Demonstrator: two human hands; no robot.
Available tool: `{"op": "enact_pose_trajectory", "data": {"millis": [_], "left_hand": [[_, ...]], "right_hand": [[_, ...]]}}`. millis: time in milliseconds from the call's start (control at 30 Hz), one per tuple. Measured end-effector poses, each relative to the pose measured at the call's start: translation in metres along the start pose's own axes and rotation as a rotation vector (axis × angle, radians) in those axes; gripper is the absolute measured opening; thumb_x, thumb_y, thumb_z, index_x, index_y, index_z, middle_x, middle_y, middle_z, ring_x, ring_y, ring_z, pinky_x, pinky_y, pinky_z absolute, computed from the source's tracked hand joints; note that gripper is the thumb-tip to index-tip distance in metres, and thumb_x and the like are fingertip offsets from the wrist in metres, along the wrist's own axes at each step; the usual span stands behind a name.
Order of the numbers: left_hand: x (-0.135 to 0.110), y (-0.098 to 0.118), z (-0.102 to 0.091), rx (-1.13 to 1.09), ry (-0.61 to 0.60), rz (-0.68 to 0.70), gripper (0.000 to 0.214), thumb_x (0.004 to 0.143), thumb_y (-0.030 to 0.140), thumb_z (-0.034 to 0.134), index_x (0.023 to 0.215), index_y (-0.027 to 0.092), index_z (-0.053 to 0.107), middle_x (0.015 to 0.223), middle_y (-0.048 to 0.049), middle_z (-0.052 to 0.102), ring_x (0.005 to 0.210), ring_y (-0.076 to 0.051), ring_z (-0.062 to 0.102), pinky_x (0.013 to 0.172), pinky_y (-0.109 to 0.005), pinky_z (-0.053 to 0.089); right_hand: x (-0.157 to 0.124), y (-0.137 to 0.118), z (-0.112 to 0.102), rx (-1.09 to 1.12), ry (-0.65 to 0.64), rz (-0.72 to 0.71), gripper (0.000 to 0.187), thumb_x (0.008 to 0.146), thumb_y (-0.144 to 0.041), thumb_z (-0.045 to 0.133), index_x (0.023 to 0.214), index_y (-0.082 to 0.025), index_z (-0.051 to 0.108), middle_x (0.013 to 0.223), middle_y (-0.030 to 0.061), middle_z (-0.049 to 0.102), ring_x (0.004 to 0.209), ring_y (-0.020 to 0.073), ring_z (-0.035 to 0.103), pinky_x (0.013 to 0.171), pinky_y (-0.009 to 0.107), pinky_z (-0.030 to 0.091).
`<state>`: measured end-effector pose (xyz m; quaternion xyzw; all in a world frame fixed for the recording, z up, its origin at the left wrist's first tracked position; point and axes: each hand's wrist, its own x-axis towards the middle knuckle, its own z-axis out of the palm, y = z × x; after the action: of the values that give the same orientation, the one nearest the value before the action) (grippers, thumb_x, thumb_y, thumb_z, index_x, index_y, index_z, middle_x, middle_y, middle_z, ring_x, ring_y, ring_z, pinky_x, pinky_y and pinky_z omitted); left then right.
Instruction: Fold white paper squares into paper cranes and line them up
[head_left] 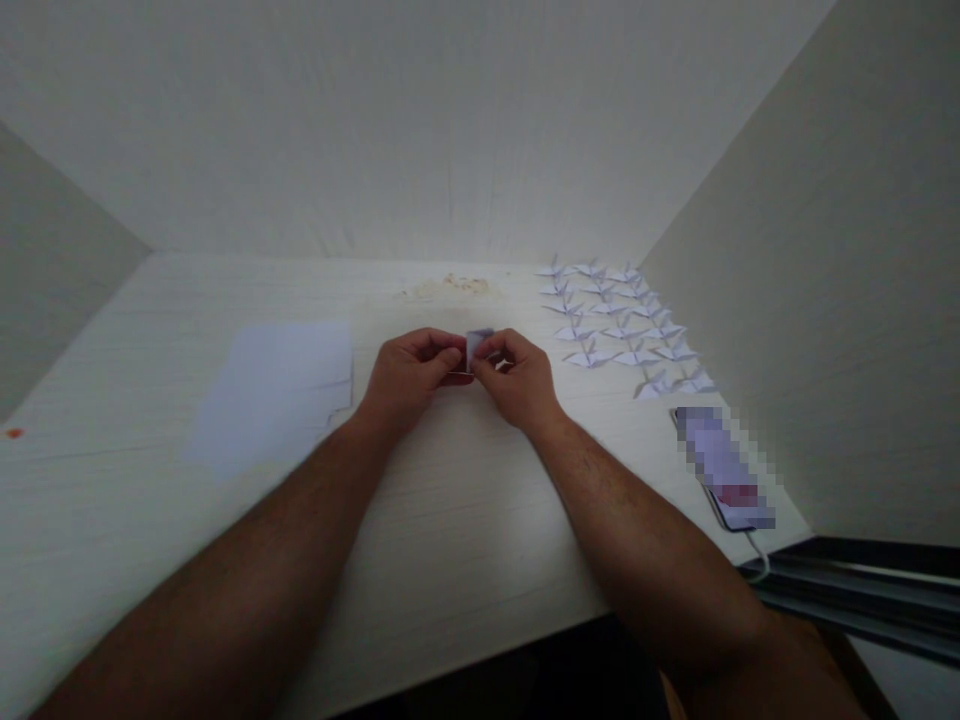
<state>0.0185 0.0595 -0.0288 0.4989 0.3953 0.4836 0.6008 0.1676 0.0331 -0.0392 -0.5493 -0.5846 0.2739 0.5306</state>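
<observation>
Both of my hands meet at the middle of a pale wooden table (pixel 450 520). My left hand (pixel 409 378) and my right hand (pixel 519 380) pinch a small folded piece of white paper (pixel 478 345) between thumbs and fingertips, holding it just above the tabletop. The fingers of both hands are curled closed around the paper's edges. To the left of my left hand lies a stack of white paper sheets (pixel 277 392), flat on the table.
Several small folded paper cranes (pixel 619 325) stand in rows at the back right. A phone (pixel 724 467) with a cable lies near the right front edge. White walls enclose the table on three sides. A brownish stain (pixel 450 287) marks the far middle.
</observation>
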Motion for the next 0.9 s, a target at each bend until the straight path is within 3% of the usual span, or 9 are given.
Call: {"op": "enact_pose_trajectory", "data": {"millis": [167,400,567,767,900], "left_hand": [[-0.0003,0.001,-0.0015,0.041,-0.02,0.009,0.025,0.065,0.028,0.082,0.082,0.014,0.07,0.08,-0.0035,0.072,0.071,-0.016,0.069,0.072,-0.037,0.064],[0.001,0.0014,-0.0016,0.064,0.0,0.0,0.021,0.062,0.027,0.082,0.073,0.015,0.067,0.072,-0.0004,0.069,0.063,-0.014,0.067,0.07,-0.035,0.064],[0.0019,-0.0003,-0.0015,0.062,-0.012,0.016,0.021,0.062,0.026,0.082,0.073,0.016,0.068,0.069,0.0004,0.068,0.061,-0.013,0.066,0.068,-0.033,0.063],[0.0031,-0.0044,-0.0042,0.059,0.004,0.016,0.026,0.062,0.031,0.083,0.075,0.016,0.067,0.073,-0.0007,0.07,0.064,-0.015,0.068,0.07,-0.035,0.063],[0.003,-0.0042,-0.0037,0.057,0.016,0.027,0.027,0.065,0.034,0.082,0.079,0.015,0.068,0.071,-0.001,0.069,0.061,-0.014,0.067,0.066,-0.033,0.062]], "right_hand": [[-0.0005,-0.0008,-0.0003,0.015,0.011,0.067,0.008,0.075,-0.017,0.061,0.08,-0.022,0.059,0.07,-0.0062,0.062,0.05,0.0063,0.046,0.05,0.022,0.039],[-0.0004,-0.0036,-0.0001,0.02,0.051,0.043,0.008,0.076,-0.02,0.063,0.08,-0.022,0.057,0.081,-0.0025,0.068,0.06,0.0093,0.058,0.054,0.024,0.044],[-0.0005,-0.0033,0.0007,-0.027,0.05,0.066,0.011,0.076,-0.019,0.064,0.086,-0.022,0.062,0.079,-0.0022,0.069,0.061,0.0105,0.059,0.06,0.026,0.048],[0.0009,0.0015,0.0023,0.111,0.011,-0.008,0.008,0.073,-0.018,0.066,0.081,-0.021,0.065,0.106,0.0016,0.068,0.067,0.0086,0.059,0.059,0.024,0.049],[0.0012,0.0033,0.0017,0.139,-0.01,-0.013,0.008,0.072,-0.022,0.071,0.079,-0.022,0.068,0.105,0.0013,0.066,0.07,0.009,0.06,0.062,0.025,0.051]]}}
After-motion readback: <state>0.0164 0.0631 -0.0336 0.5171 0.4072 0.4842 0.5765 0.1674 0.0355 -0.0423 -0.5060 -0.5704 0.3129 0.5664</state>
